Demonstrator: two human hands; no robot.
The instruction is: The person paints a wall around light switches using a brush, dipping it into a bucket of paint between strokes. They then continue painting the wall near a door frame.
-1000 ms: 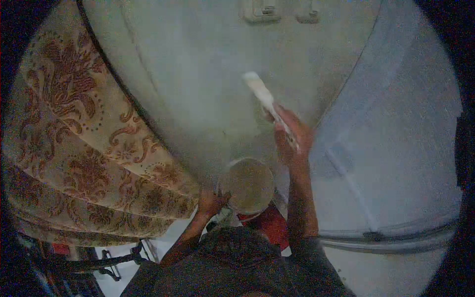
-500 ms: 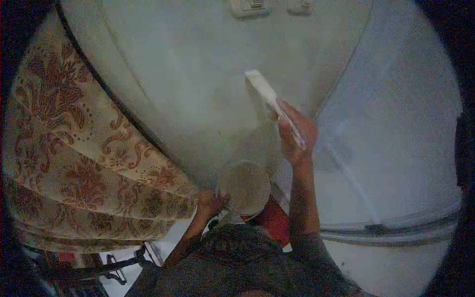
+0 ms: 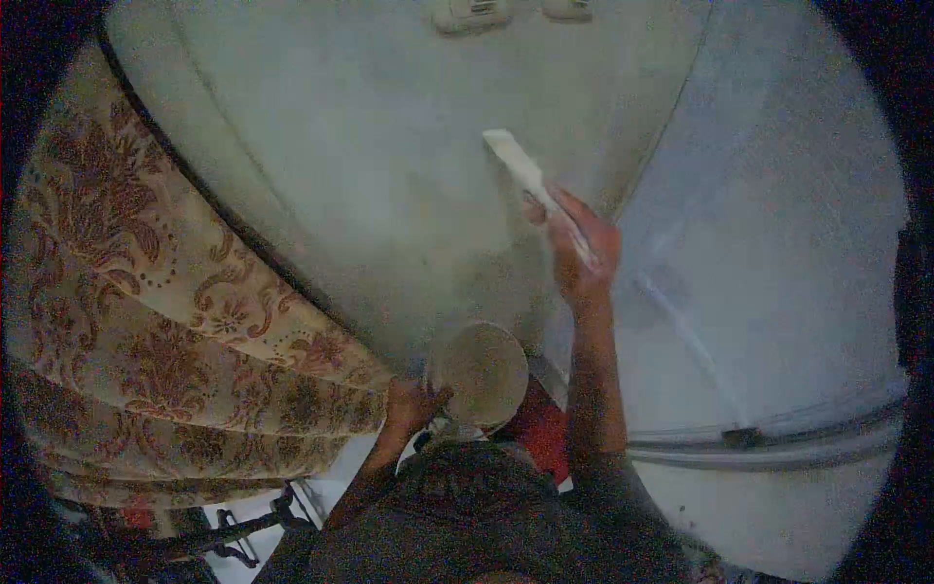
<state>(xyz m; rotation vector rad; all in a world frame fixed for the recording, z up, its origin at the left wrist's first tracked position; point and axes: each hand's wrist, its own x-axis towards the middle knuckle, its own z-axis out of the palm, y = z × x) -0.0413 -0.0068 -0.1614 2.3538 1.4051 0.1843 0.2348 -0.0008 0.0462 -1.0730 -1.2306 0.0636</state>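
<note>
My right hand (image 3: 587,243) is closed around the handle of a wide flat paintbrush (image 3: 516,161), pale and smeared white. The brush points up and left, its tip close against the pale wall (image 3: 360,146). Lower down, my left hand (image 3: 413,404) grips the side of a round, light-coloured bucket (image 3: 479,378) near my chest. Its open mouth faces me, and the inside looks dim and beige. The lower part of the bucket is hidden from view.
Patterned curtains (image 3: 146,321) hang along the left. Two white switch or socket plates (image 3: 471,14) are on the wall at the top. A bluish wall (image 3: 778,243) stands to the right, with a pipe-like strip (image 3: 808,443) along it. Something red (image 3: 545,428) shows beside the bucket.
The view has shifted slightly, with the wall plates a little further left and up. The brush in my right hand tilts a bit differently; my left hand still holds the bucket.
</note>
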